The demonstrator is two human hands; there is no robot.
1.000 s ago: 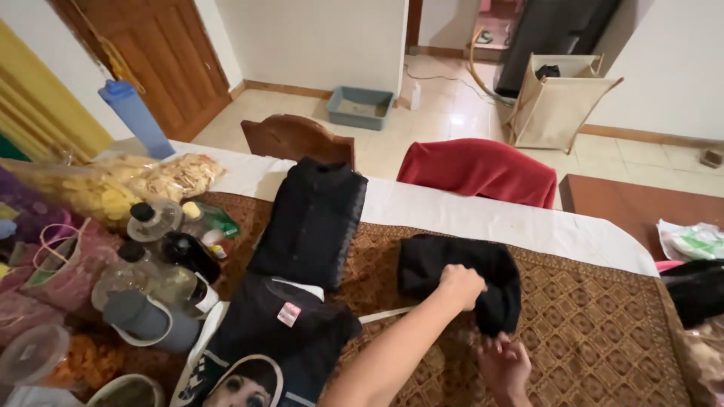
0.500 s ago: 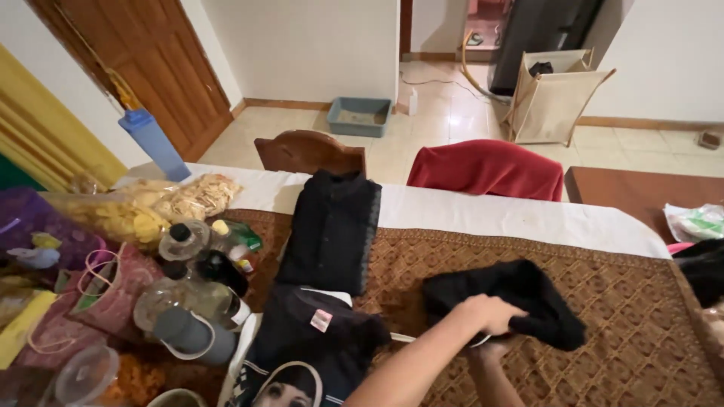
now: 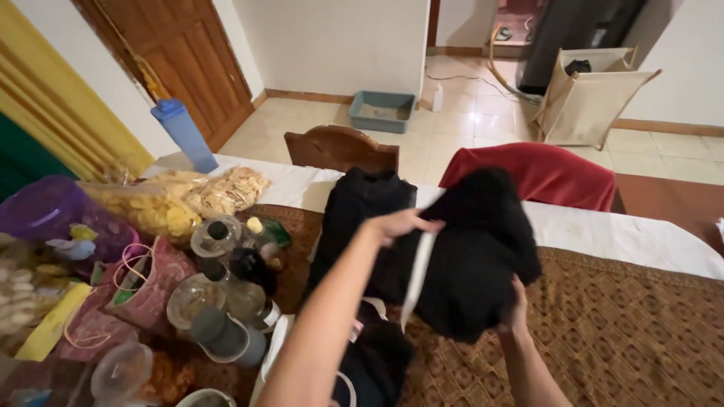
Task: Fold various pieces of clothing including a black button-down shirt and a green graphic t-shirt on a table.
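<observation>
A folded black garment (image 3: 475,252) is held in the air above the patterned brown tablecloth (image 3: 618,332), the left hand (image 3: 400,223) pinching its upper edge and the right hand (image 3: 516,310) cupped under its lower corner, keeping the bundle from unfolding. It looks thick, dark and soft. Behind lies another folded black garment (image 3: 360,203); bottles (image 3: 234,271) crowd the left.

view: single head-worn camera, no second view to overlap
facing: down and forward across the surface (image 3: 618,316), tiled floor and door in upper frame
range: close; forearms enter from bottom edge
framing: clutter at left, chairs (image 3: 341,148) at centre top
</observation>
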